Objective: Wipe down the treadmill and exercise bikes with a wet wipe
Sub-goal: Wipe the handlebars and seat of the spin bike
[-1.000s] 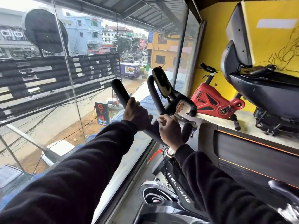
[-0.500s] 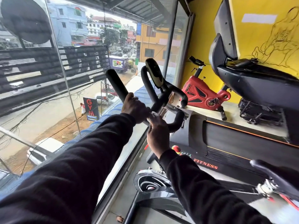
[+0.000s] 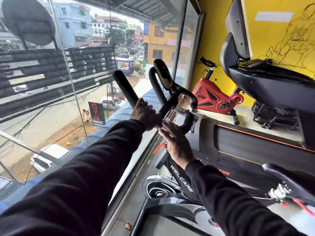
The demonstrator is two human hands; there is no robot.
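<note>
At mid-frame your left hand point(image 3: 145, 114) grips the stiff, fixed handlebar point(image 3: 126, 90). Your right hand point(image 3: 175, 142), fingers straight, presses the thin, limp wipe point(image 3: 166, 120) flat; keep it pinned under your fingers.

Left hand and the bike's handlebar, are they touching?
Touching. The head view shows the left hand wrapped around the black handlebar, fingers curled over it with no gap.

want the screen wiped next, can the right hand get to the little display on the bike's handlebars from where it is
Probably yes. The right hand presses the wipe on the handlebars, and the display stands just beyond, with only open air and curved bar between. The left hand grips off to the side.
</note>
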